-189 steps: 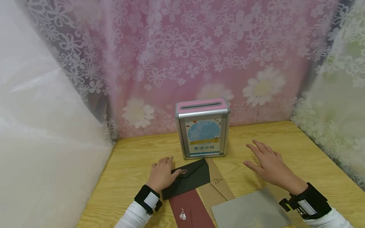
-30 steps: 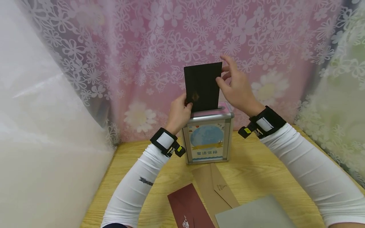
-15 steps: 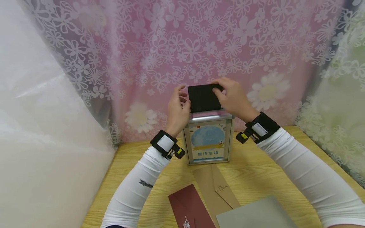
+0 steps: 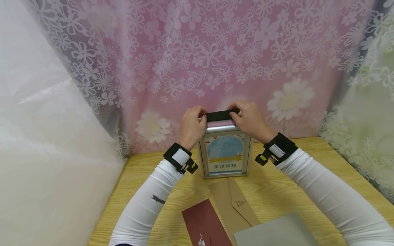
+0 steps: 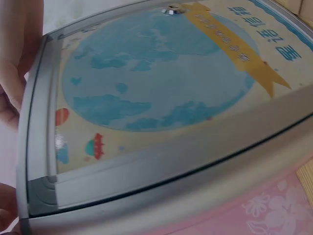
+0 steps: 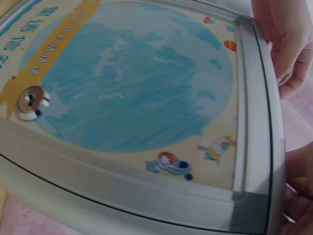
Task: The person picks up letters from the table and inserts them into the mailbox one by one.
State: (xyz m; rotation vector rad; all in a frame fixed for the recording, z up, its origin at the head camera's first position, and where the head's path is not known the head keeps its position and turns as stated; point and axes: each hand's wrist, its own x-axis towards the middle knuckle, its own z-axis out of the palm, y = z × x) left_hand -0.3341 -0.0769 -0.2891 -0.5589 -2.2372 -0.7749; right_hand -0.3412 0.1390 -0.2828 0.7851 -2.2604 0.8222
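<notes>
A black envelope (image 4: 218,116) stands upright in the top slot of a silver-framed mailbox (image 4: 226,148), with only a narrow strip above the pink top. My left hand (image 4: 192,126) pinches the strip's left end between thumb and fingers. At the other end, my right hand (image 4: 250,119) grips the upper right corner, thumb in front. The slot is hidden by the envelope and hands. Both wrist views are filled by the box's printed front panel (image 5: 161,68), and the envelope does not show there. A round metal lock (image 6: 33,103) sits on the panel.
In front of the box, a dark red envelope (image 4: 204,220), a brown kraft envelope (image 4: 231,201) and a grey envelope (image 4: 277,232) lie on the wooden table (image 4: 154,191). The grey one overlaps the kraft one. A pink floral curtain (image 4: 197,68) hangs close behind the box.
The black envelope, earlier flat on the table, has gone down into the slot from tall to a thin strip. Both hands have come down with it, the left now pinching its top edge.
</notes>
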